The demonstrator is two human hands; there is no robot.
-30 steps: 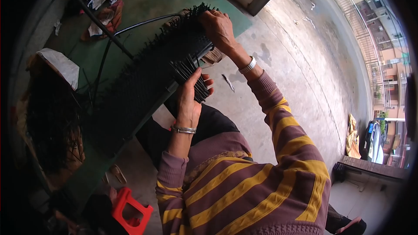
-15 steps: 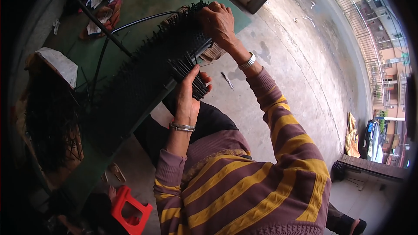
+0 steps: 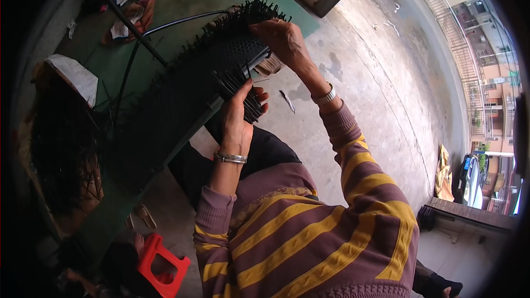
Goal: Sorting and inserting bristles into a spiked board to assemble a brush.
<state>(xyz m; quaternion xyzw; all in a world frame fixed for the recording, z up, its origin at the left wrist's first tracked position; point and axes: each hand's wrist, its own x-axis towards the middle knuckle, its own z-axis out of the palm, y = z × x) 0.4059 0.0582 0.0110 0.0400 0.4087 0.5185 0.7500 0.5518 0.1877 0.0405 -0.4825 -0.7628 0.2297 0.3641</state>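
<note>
My left hand (image 3: 237, 124) is closed around a bundle of thin black strips (image 3: 251, 102), its thumb lying along them, at the near edge of a long black board (image 3: 245, 49) full of small holes. Over the far right end of that board is my right hand (image 3: 288, 44). Its fingertips are pinched together close to the holes, and what lies between them is too small to make out. Rows of upright black strips (image 3: 256, 12) stick out along the board's far side, just beyond the right fingers. The board's left part is dark.
The board lies on a green table (image 3: 179, 41). To the left, an opened carton (image 3: 77, 80) holds a heap of black strips (image 3: 61, 149). A dark cable (image 3: 187, 22) curves behind the board. Below the table are a red plastic stool (image 3: 146, 262), sandals (image 3: 146, 216) and part of another person.
My right hand has drawn back slightly toward the right and down, uncovering upright strips and holes at the board's end. The left hand keeps its hold on the bundle, nearly still.
</note>
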